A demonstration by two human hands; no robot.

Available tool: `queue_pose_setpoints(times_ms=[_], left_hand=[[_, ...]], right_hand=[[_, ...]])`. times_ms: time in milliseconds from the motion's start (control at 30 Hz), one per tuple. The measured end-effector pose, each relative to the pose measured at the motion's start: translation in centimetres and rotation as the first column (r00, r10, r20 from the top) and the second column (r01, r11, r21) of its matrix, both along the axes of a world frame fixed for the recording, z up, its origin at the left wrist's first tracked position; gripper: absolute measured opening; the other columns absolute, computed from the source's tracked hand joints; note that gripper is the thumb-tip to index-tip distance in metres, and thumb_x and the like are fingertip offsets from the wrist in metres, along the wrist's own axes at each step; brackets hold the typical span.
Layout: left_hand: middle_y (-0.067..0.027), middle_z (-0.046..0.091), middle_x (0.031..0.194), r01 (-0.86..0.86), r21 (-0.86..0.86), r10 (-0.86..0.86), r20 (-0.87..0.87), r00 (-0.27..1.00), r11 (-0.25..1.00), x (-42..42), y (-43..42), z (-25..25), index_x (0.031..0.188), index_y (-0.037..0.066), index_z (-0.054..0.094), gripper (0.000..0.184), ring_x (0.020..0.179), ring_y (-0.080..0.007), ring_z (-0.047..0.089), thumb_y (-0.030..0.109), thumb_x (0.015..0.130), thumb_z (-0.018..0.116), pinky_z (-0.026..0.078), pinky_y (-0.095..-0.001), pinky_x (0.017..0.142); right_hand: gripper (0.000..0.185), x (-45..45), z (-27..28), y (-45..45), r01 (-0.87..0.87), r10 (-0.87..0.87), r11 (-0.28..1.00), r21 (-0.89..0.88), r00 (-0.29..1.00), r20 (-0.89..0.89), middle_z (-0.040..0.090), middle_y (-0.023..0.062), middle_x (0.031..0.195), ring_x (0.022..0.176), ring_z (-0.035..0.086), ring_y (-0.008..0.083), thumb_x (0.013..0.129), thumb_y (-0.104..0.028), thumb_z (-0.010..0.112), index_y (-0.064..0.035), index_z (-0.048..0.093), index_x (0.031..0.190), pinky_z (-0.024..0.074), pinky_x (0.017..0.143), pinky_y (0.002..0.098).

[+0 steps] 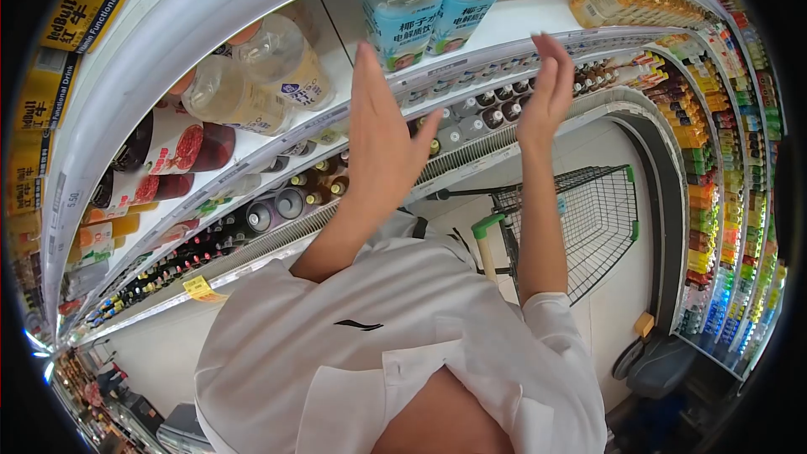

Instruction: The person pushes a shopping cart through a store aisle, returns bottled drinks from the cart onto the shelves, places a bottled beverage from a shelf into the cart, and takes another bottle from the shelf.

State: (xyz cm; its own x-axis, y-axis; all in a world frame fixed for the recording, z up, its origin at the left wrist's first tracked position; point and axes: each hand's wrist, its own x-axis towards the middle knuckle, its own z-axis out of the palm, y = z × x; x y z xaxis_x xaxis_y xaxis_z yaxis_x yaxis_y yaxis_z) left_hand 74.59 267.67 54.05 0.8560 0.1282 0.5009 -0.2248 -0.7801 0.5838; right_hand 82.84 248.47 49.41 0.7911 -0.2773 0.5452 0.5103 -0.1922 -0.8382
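My left hand (382, 134) is raised in front of the shelf, fingers stretched together and thumb apart, holding nothing. To its right, my right hand (546, 92) is also up, empty, with fingers extended and slightly bent. Two blue-labelled coconut water drink bottles (402, 13) stand on the shelf (521, 13) just beyond and between the hands. Left of my left hand are large clear bottles with pale yellow labels (286, 63). Whether my left fingertips touch the shelf edge or a bottle, I cannot tell.
A green-handled wire shopping cart (580, 219) is beside my right forearm. Red-labelled bottles (176, 147) and yellow Red Bull boxes (71, 21) are at the left. Lower shelves hold many dark-capped bottles (504, 109). Colourful drink shelves (723, 202) curve along the right.
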Motion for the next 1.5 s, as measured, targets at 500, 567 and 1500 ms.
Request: queue_pose_setpoints(times_ms=[500,567,1500], left_hand=[[-0.0133,0.067,0.072,0.733,-0.258,-0.743,-0.475,0.471,0.629,-4.2,-12.1,-17.6,0.096,0.006,0.059,0.009,0.069,-0.0358,0.067,0.015,0.093,0.06,0.052,-0.0463,0.062],[-0.0127,0.067,0.073,0.71,-0.343,-0.757,-0.51,0.409,0.615,-5.6,-14.9,-22.0,0.097,0.006,0.059,0.011,0.07,-0.0353,0.067,0.016,0.092,0.062,0.052,-0.0466,0.063],[-0.011,0.059,0.064,0.532,0.366,-0.421,-0.343,0.84,0.764,-16.2,-23.5,-27.5,0.066,0.007,0.056,0.032,0.061,-0.0341,0.06,0.027,0.089,0.064,0.045,-0.0456,0.056]], right_hand=[[0.04,-40.2,-22.6,-15.6,0.455,-0.756,0.639,-0.621,0.22,-0.617,0.047,0.0085,0.05,0.046,0.039,0.0161,0.096,-0.029,0.064,0.0004,0.061,0.069,0.0334,0.048,0.0347],[0.038,-43.2,-22.6,-16.9,0.542,-0.785,0.578,-0.61,0.164,-0.598,0.051,0.0083,0.052,0.047,0.045,0.0168,0.095,-0.028,0.065,-0.0007,0.062,0.069,0.0368,0.049,0.0339],[0.041,-63.1,-29.9,-27.7,0.391,-0.614,0.618,-0.682,-0.302,-0.73,0.068,0.029,0.085,0.081,0.066,0.049,0.105,-0.033,0.042,0.0024,0.058,0.094,0.0524,0.073,0.0566]])
